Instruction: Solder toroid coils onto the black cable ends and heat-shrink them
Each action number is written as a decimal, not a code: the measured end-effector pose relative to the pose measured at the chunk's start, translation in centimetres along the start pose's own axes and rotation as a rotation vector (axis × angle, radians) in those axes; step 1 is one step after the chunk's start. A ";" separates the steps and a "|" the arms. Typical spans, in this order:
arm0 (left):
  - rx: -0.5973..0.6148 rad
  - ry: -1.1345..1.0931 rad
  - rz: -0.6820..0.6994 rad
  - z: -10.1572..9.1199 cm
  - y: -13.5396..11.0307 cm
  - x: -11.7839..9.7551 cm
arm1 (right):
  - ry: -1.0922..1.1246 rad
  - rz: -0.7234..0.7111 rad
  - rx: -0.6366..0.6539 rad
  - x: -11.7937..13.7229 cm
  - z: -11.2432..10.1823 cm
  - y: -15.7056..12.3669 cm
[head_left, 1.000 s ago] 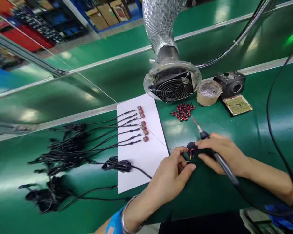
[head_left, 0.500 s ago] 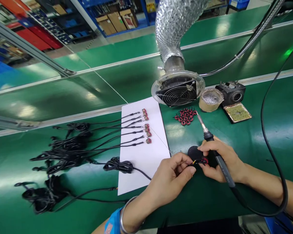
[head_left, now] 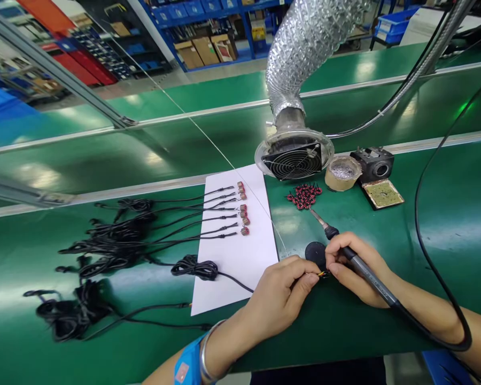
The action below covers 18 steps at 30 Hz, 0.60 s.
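Observation:
My left hand (head_left: 278, 297) is closed, thumb and forefinger pinching the end of a black cable with thin yellow and red wires (head_left: 322, 274) poking out. My right hand (head_left: 358, 270) grips a soldering iron (head_left: 369, 279) by its dark handle. The iron's metal tip points up and left, just below a pile of small red-and-black ring parts (head_left: 303, 197). Between the two hands lies a round black disc (head_left: 316, 252), partly covered by the right fingers. A thin solder strand (head_left: 260, 206) slants down towards my left fingers.
Several black cables (head_left: 116, 235) spread across the left, their ends on a white sheet (head_left: 240, 262) beside small brownish-red coil parts (head_left: 245, 231). A fume fan (head_left: 292, 160) hangs over the bench. Behind the right hand stand a solder tub (head_left: 342, 172), an iron stand (head_left: 372, 164) and a sponge tray (head_left: 382, 194).
My right hand has lowered the iron, and its tip has moved down and left. The red ring part earlier seen between my hands is now hidden. The view has shifted slightly.

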<state>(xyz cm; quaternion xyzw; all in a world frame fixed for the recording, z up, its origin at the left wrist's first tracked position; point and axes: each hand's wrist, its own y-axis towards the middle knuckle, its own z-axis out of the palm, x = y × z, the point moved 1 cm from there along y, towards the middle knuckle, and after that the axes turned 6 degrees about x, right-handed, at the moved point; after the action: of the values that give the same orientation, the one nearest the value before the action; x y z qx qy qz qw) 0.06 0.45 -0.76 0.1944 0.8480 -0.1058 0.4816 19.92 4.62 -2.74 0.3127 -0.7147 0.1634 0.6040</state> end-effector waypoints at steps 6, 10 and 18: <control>-0.029 0.049 0.041 0.2 -0.1 0.0 | -0.029 0.015 0.055 -0.4 -0.1 -0.4; -0.042 0.069 0.049 0.3 -0.2 0.0 | -0.032 -0.012 0.045 -0.4 -0.1 -0.4; -0.077 0.106 0.071 0.4 -0.2 -0.3 | -0.079 -0.024 0.066 0.2 -0.2 -0.4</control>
<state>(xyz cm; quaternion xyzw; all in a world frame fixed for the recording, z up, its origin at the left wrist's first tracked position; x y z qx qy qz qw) 0.41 0.06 -0.68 0.2110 0.8684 -0.0453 0.4465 20.35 4.39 -2.60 0.3473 -0.7285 0.1669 0.5664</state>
